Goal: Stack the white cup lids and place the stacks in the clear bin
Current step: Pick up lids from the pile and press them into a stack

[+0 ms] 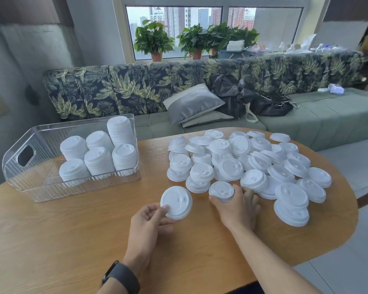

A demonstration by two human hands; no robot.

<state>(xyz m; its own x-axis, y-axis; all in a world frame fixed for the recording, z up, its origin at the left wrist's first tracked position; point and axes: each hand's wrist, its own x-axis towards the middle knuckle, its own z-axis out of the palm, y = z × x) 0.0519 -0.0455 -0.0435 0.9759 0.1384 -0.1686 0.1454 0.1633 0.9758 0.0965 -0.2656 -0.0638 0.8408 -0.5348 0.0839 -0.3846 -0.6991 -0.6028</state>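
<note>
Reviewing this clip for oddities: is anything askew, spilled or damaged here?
Nothing looks damaged. The loose lids lie in a jumbled heap, some tilted, as expected mid-sorting; the stacks in the clear bin stand upright.

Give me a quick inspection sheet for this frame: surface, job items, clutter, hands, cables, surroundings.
Surface: wooden table with rounded end, bare wood near the person.
Job's things: clear bin at left on the table holds seven stacks of lids; loose pile of white lids at right, some overlapping.
Clutter: nothing seen on the table besides the job's things.
Grippers: left hand pinches a single lid by its rim; right hand grips a lid at the near edge of the pile.
Cables: nothing seen.
Surroundings: leaf-print sofa behind the table, grey cushions, black bags, potted plants on the windowsill.
</note>
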